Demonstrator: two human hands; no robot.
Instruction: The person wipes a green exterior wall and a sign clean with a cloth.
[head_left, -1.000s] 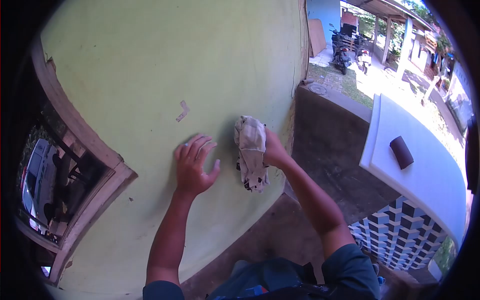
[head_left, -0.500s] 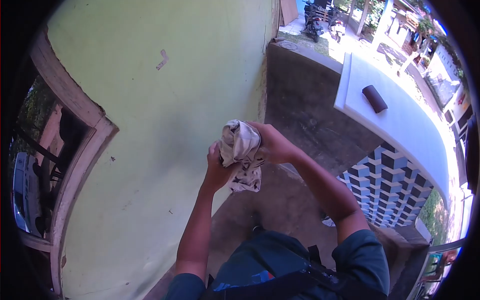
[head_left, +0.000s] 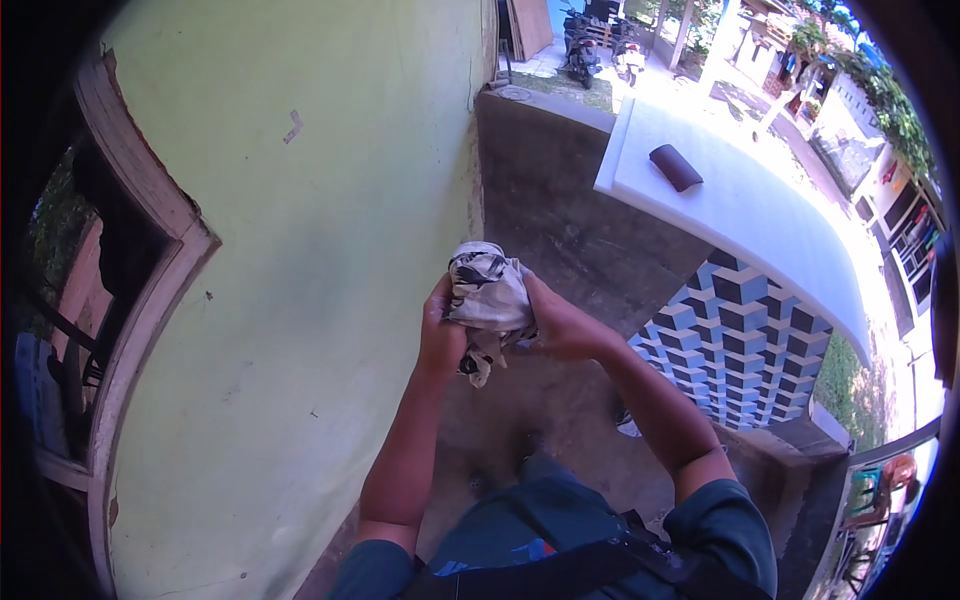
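A bunched-up whitish cloth with dark patches [head_left: 492,295] is between my two hands, in front of my body. My left hand [head_left: 441,330] grips its left side, fingers partly hidden by the folds. On the right side, my right hand [head_left: 562,322] is wrapped against the cloth. A loose end of the fabric hangs below the hands.
A pale green wall [head_left: 290,220] stands at left, with a wooden window frame [head_left: 150,300]. At right, a white countertop [head_left: 740,190] bears a dark brown cylinder [head_left: 676,168], above a cube-patterned panel [head_left: 745,340]. Motorbikes [head_left: 583,50] are parked beyond a low grey wall [head_left: 560,170].
The cloth has been turned and bunched more compactly between my hands, with its hanging end now shorter. The camera view has shifted, so the countertop appears further left.
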